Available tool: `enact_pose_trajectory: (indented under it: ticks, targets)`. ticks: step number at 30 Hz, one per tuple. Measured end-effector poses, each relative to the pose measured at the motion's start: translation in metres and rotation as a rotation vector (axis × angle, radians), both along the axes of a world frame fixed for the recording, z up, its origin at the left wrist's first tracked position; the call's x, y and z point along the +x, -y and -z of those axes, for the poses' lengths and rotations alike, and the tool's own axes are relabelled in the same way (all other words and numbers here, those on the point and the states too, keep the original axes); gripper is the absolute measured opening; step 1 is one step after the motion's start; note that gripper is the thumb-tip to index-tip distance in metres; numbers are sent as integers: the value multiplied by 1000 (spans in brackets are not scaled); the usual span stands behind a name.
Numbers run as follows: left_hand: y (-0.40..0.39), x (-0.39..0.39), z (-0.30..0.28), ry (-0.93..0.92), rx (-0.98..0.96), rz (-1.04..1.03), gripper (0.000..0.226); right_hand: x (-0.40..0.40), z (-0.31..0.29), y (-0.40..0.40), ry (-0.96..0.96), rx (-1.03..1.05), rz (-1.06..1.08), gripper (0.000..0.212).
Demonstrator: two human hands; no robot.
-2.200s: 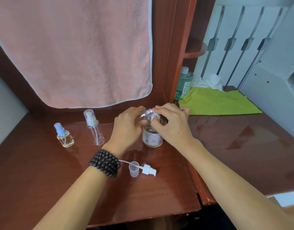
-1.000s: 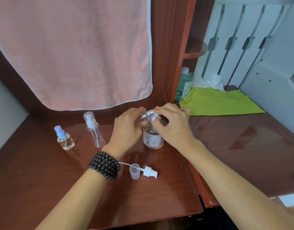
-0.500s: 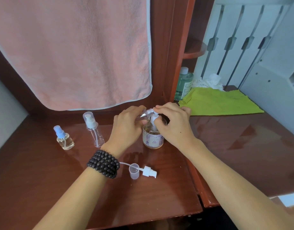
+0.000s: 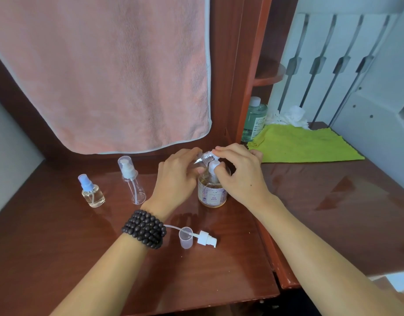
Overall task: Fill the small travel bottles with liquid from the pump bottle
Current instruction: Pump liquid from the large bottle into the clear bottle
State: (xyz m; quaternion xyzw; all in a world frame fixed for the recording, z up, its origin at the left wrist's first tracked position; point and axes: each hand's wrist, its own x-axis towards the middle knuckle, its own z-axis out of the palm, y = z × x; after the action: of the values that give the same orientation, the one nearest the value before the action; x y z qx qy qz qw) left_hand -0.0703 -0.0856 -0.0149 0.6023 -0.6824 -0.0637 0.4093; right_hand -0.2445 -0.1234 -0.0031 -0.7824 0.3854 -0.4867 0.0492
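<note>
The pump bottle (image 4: 212, 190) stands mid-desktop (image 4: 59, 258), between both hands. Left of it stand two travel bottles (image 4: 132, 179) (image 4: 92, 191). Toward the front edge lie a loose pump head (image 4: 205, 238) and cap (image 4: 186, 237). A cloth (image 4: 305, 144) lies back right

both hands (image 4: 177, 176) raised, fingers curled, gripping

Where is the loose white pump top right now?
Head view: the pump top lies on its side on the desk, near the front edge, beside a small clear cap, just right of the bead bracelet.
</note>
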Motion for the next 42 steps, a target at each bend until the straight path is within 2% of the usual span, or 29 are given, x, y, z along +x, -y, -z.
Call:
enact_pose_trajectory:
  ticks: [7,20,34,42]
  targets:
    - [6,0,4,2,4,8,34,1,2,6,-34,10,60,29]
    - [3,0,-1,-3,5,-5,37,-1,1,1,3,-16,19,31]
    - [4,1,3,-42,23,-1,40,3,7,5,-43,-4,54,35]
    - [1,1,-2,-31,19,2,38,-1,8,0,-47,-16,16,45]
